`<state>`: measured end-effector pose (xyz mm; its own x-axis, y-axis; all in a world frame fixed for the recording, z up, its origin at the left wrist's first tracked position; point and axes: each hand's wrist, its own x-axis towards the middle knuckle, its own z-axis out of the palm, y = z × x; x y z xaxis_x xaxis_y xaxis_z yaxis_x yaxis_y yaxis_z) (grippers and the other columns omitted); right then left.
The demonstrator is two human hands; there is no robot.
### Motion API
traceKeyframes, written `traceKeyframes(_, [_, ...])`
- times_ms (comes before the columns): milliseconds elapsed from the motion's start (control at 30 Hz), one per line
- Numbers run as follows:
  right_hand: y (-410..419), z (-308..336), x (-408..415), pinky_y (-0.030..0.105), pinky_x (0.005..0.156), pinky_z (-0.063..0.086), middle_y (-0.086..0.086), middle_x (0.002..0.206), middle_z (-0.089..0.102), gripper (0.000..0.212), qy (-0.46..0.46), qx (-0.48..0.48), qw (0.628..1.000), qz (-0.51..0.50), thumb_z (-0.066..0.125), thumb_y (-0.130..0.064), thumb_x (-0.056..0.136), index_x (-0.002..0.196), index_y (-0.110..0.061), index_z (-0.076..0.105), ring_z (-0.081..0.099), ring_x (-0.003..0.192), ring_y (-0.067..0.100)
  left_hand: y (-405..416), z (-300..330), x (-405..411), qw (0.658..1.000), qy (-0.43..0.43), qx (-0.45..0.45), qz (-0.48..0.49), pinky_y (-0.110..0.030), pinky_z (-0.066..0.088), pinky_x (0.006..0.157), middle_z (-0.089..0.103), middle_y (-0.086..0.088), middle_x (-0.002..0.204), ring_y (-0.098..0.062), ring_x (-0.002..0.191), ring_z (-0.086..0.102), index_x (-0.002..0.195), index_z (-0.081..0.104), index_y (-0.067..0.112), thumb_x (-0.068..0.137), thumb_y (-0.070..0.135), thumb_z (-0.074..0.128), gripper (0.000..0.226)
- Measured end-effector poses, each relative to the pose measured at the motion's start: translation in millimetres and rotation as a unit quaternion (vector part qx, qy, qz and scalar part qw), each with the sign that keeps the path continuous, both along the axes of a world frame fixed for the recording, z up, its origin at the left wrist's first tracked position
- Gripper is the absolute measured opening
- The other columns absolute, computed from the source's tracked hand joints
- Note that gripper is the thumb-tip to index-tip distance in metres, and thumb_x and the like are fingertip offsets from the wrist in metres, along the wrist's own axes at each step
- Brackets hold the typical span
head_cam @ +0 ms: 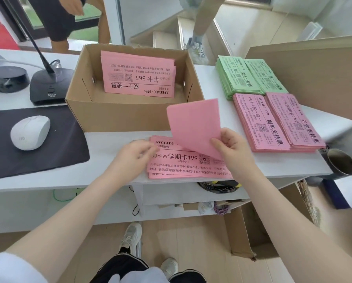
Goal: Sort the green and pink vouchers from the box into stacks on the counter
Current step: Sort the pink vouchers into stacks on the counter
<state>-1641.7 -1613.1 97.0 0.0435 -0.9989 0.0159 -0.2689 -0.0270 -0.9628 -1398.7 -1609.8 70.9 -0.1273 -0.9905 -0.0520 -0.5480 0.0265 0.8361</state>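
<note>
Vouchers: one pink sheet point(193, 123) is pinched at its lower corner by the right hand point(232, 148), blank back showing, above a loose pink pile point(183, 162) at the counter point(109, 144) edge. Left hand point(134, 154) rests on that pile, fingers curled; grip unclear. Risk: the pile overhangs and could slide off; unseen print may land the sheet in the wrong stack point(261, 121). Depth of pink vouchers left in the box point(118, 117) is hidden.

Gym reception: counter point(114, 144), desk microphone point(48, 82), vouchers point(261, 121).
</note>
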Motion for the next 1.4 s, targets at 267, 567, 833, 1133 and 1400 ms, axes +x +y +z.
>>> traceKeyframes(267, [22.8,-7.8,-26.7,0.038,0.092,0.051,-0.016,0.149,0.028,0.044,-0.057,0.053,0.988,0.135,0.060,0.008,0.082,0.069,-0.031,0.075,0.031,0.136,0.003,5.4,30.6,-33.9,0.843,0.384,0.364,0.096,-0.021,0.054,0.048,0.071,-0.011,0.075,-0.016,0.058,0.069,0.121,0.052,0.005,0.094,0.038,0.047,0.042])
traceKeyframes(567, [29.4,-14.0,-44.6,0.029,0.065,0.057,-0.012,0.135,0.049,0.035,-0.186,0.143,0.969,0.074,0.061,0.004,0.080,0.097,-0.024,0.073,0.056,0.117,0.021,24.0,25.4,-59.2,0.893,0.315,0.320,0.006,-0.015,0.046,0.041,0.072,-0.005,0.077,-0.008,0.046,0.058,0.101,0.054,0.014,0.090,0.004,0.055,0.015])
traceKeyframes(833, [29.9,-27.3,-43.7,0.034,0.066,0.055,0.013,0.110,0.066,0.042,-0.346,0.265,0.900,-0.025,0.068,-0.020,0.081,0.119,-0.010,0.052,0.066,0.085,0.025,37.1,17.7,-73.3,0.923,0.321,0.195,0.089,-0.021,0.053,0.052,0.074,-0.003,0.076,-0.013,0.056,0.065,0.100,0.052,0.017,0.092,0.006,0.053,0.014])
traceKeyframes(1133, [1.5,10.6,-53.2,0.036,0.074,0.055,-0.004,0.096,0.071,0.025,0.154,0.167,0.972,0.056,0.054,0.001,0.086,0.090,-0.018,0.070,0.068,0.085,0.016,18.7,16.4,-30.3,0.911,0.345,0.187,0.131,-0.038,0.059,0.065,0.073,-0.008,0.091,-0.020,0.074,0.071,0.104,0.057,0.015,0.086,0.012,0.061,0.019])
traceKeyframes(1400, [-45.4,-7.5,-27.5,0.032,0.083,0.049,-0.002,0.115,0.060,0.034,0.305,0.091,0.947,0.031,0.055,0.000,0.080,0.103,-0.023,0.064,0.060,0.094,0.015,-9.0,-0.4,-22.0,0.981,0.066,0.117,0.141,-0.034,0.053,0.074,0.067,0.001,0.086,-0.018,0.078,0.065,0.107,0.060,0.013,0.085,0.009,0.061,0.022])
